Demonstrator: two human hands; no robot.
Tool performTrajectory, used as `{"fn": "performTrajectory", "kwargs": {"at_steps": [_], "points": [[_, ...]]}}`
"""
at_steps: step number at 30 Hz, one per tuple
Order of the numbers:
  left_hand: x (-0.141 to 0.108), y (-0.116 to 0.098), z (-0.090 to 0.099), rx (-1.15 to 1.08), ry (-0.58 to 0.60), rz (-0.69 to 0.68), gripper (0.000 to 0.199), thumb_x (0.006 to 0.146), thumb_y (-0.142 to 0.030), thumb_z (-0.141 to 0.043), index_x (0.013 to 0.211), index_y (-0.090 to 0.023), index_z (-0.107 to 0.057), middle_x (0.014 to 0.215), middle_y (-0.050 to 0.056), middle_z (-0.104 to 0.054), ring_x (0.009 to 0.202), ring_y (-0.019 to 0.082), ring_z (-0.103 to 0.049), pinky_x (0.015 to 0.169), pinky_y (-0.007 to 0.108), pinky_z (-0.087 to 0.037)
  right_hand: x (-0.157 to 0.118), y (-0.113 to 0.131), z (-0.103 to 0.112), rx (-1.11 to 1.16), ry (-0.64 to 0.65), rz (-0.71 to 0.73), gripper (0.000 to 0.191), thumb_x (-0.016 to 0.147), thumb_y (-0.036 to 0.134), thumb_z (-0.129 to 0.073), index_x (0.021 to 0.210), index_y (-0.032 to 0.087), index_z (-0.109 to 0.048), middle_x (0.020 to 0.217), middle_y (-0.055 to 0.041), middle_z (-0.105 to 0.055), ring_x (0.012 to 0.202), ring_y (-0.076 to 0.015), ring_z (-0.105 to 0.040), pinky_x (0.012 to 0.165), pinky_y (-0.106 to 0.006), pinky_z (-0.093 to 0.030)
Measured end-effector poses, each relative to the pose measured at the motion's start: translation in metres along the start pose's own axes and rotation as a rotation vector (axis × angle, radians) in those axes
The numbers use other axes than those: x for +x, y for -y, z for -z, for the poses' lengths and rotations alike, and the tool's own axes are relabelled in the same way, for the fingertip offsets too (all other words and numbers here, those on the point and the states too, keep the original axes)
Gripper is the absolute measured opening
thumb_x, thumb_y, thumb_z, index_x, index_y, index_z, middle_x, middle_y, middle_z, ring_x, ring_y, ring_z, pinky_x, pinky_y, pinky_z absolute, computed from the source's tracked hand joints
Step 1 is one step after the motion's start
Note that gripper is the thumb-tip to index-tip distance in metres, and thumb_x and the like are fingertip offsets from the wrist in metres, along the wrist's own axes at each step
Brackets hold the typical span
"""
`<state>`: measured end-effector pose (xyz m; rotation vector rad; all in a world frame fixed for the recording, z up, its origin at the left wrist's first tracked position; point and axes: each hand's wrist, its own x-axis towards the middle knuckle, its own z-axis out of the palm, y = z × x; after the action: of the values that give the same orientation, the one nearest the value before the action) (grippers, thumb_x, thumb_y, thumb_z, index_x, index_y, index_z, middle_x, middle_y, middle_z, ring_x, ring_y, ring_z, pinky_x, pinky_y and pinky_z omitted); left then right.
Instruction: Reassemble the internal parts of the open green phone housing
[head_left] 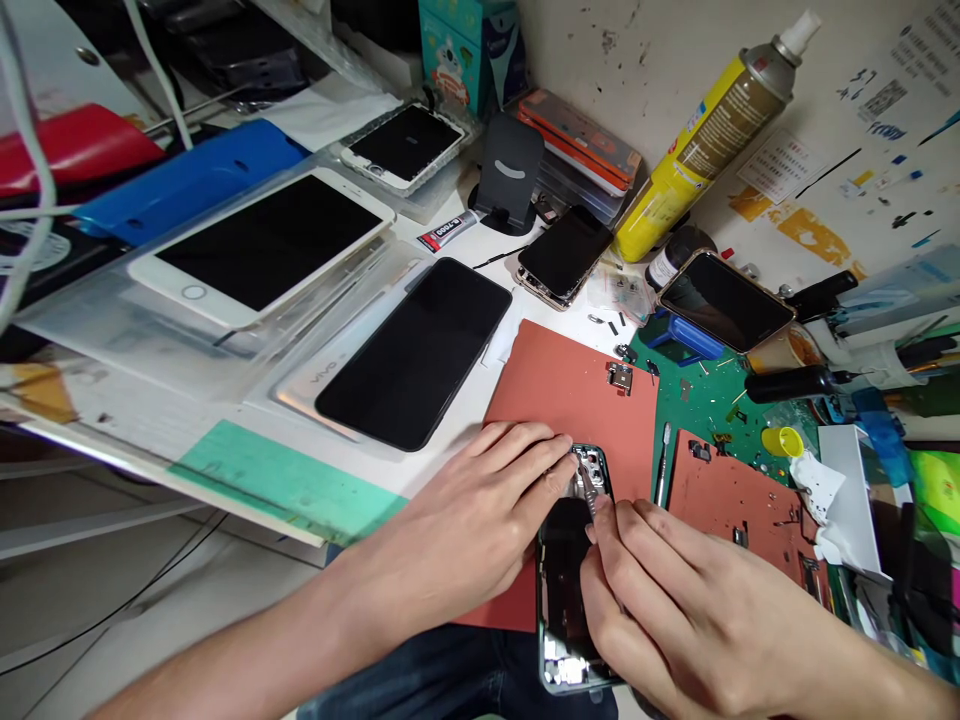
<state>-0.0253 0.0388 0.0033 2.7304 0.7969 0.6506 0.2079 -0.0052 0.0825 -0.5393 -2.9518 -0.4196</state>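
An opened phone housing (564, 560), dark with metal parts bared, lies lengthwise over the front of a red-brown mat (577, 375). My left hand (480, 520) is closed at its upper left edge, fingertips pressed near the camera corner and the thumb side hidden. My right hand (675, 600) is closed around a slim metal tool (586, 482) with a ridged handle. The tool's tip touches or nearly touches the upper inside of the housing, close to my left fingertips; its exact kind is partly hidden by my fingers.
Left of the mat lie a black phone screen (420, 355) and a white phone (262, 245). Behind are a small phone (566, 255), a glue tube (448, 230) and a yellow spray can (705, 140). A metal pick (663, 465) and a second mat (739, 500) with small parts lie right.
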Motion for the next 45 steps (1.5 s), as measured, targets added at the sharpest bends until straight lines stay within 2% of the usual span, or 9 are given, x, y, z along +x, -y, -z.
{"fn": "performTrajectory", "kwargs": {"at_steps": [5, 11, 17, 22, 27, 32, 36, 41, 45], "points": [[-0.0009, 0.0000, -0.0005, -0.007, -0.006, 0.003, 0.052, 0.095, -0.003, -0.054, 0.146, -0.006, -0.063, 0.147, 0.015, -0.070, 0.140, 0.034, -0.059, 0.117, 0.050, -0.049, 0.0001, 0.0000, -0.0006, -0.008, -0.018, -0.005, 0.027, 0.101, 0.017, -0.051, 0.109, 0.010, -0.076, 0.098, -0.0141, -0.085, 0.092, -0.0308, -0.079, 0.090, -0.047, -0.055], [-0.0005, 0.0000, 0.0004, -0.012, -0.003, 0.001, 0.052, 0.094, -0.004, -0.056, 0.146, -0.006, -0.062, 0.146, 0.017, -0.070, 0.139, 0.036, -0.059, 0.115, 0.051, -0.050, 0.0008, -0.0006, -0.0017, -0.055, -0.022, 0.021, 0.016, 0.095, 0.020, -0.067, 0.105, 0.011, -0.075, 0.078, -0.0096, -0.079, 0.071, -0.0289, -0.072, 0.069, -0.044, -0.051], [0.0002, -0.0007, 0.0007, 0.003, 0.002, -0.006, 0.054, 0.094, -0.001, -0.053, 0.146, -0.006, -0.063, 0.146, 0.017, -0.070, 0.138, 0.035, -0.059, 0.114, 0.051, -0.051, 0.0026, -0.0016, -0.0048, -0.045, -0.032, 0.035, 0.028, 0.101, 0.022, -0.055, 0.111, 0.008, -0.077, 0.094, -0.0126, -0.082, 0.086, -0.0285, -0.075, 0.081, -0.045, -0.053], [0.0000, -0.0001, 0.0012, 0.002, 0.008, -0.004, 0.054, 0.092, 0.000, -0.054, 0.144, -0.006, -0.063, 0.145, 0.017, -0.070, 0.137, 0.034, -0.061, 0.114, 0.050, -0.051, 0.0051, -0.0019, -0.0066, -0.056, -0.048, 0.033, 0.013, 0.098, 0.020, -0.068, 0.102, 0.011, -0.076, 0.070, -0.0045, -0.071, 0.063, -0.0208, -0.062, 0.065, -0.042, -0.045], [-0.0008, 0.0001, 0.0013, 0.007, 0.007, -0.009, 0.055, 0.092, 0.000, -0.053, 0.146, -0.006, -0.062, 0.146, 0.017, -0.070, 0.139, 0.035, -0.060, 0.115, 0.052, -0.051, 0.0033, -0.0031, -0.0062, -0.055, -0.042, 0.060, 0.025, 0.102, 0.023, -0.058, 0.110, 0.010, -0.078, 0.084, -0.0099, -0.077, 0.075, -0.0236, -0.068, 0.072, -0.043, -0.048], [-0.0016, 0.0005, -0.0001, -0.009, 0.016, -0.007, 0.056, 0.092, 0.000, -0.052, 0.148, -0.005, -0.062, 0.148, 0.017, -0.069, 0.139, 0.036, -0.058, 0.116, 0.052, -0.051, 0.0021, -0.0039, -0.0071, -0.053, -0.050, 0.057, 0.021, 0.098, 0.021, -0.061, 0.107, 0.010, -0.077, 0.073, -0.0062, -0.073, 0.062, -0.0219, -0.063, 0.063, -0.042, -0.045], [-0.0011, 0.0006, -0.0002, -0.006, 0.009, -0.011, 0.055, 0.093, 0.000, -0.052, 0.147, -0.005, -0.062, 0.146, 0.017, -0.069, 0.138, 0.036, -0.058, 0.115, 0.052, -0.050, 0.0042, -0.0053, -0.0061, -0.040, -0.044, 0.064, 0.025, 0.101, 0.018, -0.053, 0.109, 0.011, -0.076, 0.089, -0.0113, -0.081, 0.077, -0.0256, -0.074, 0.081, -0.044, -0.053], [0.0000, 0.0006, 0.0002, -0.005, 0.006, -0.009, 0.054, 0.093, 0.001, -0.050, 0.145, -0.005, -0.063, 0.145, 0.017, -0.069, 0.137, 0.035, -0.058, 0.115, 0.052, -0.050, 0.0061, -0.0045, -0.0045, -0.014, -0.014, 0.051, 0.026, 0.104, 0.018, -0.047, 0.105, 0.015, -0.073, 0.101, -0.0132, -0.084, 0.092, -0.0309, -0.078, 0.096, -0.048, -0.053], [0.0004, 0.0016, -0.0009, -0.011, -0.005, -0.004, 0.050, 0.096, -0.003, -0.052, 0.145, -0.005, -0.063, 0.146, 0.017, -0.069, 0.138, 0.035, -0.058, 0.115, 0.052, -0.051, 0.0032, -0.0026, -0.0048, -0.049, -0.038, 0.002, 0.012, 0.097, 0.018, -0.060, 0.102, 0.016, -0.071, 0.087, -0.0095, -0.083, 0.078, -0.0300, -0.076, 0.084, -0.046, -0.053]]}}
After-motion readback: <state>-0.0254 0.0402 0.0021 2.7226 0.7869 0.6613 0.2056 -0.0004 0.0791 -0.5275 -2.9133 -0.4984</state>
